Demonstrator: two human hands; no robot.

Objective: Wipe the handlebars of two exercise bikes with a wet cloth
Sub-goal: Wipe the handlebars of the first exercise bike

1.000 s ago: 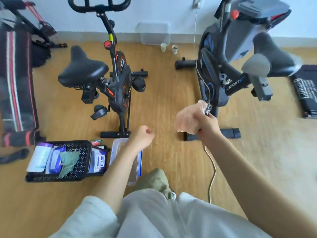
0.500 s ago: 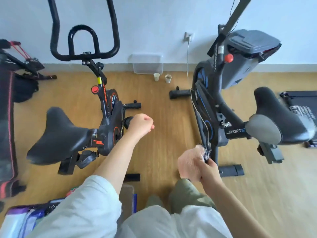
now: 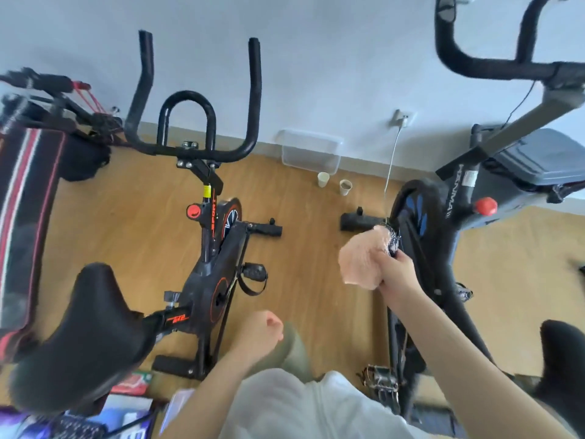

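Observation:
Two exercise bikes stand side by side on the wooden floor. The left bike (image 3: 218, 280) is black with orange trim, and its black handlebars (image 3: 196, 144) rise in front of the wall. The right bike (image 3: 443, 236) is dark with blue marks, and its black handlebar (image 3: 474, 63) shows at the top right. My right hand (image 3: 397, 274) grips a bunched pink cloth (image 3: 362, 259) between the two bikes, well below both handlebars. My left hand (image 3: 261, 332) is curled into a loose fist low in the middle and holds nothing.
A clear plastic bin (image 3: 310, 152) and two paper cups (image 3: 334, 182) sit by the wall. A white cable (image 3: 392, 156) hangs from the wall socket. Striped equipment (image 3: 25, 210) stands at the far left. A black basket (image 3: 76, 429) of supplies lies at the bottom left.
The view has tilted upward, bringing both handlebars into sight. My right hand has lifted the cloth higher between the bikes. My left fist has dropped lower.

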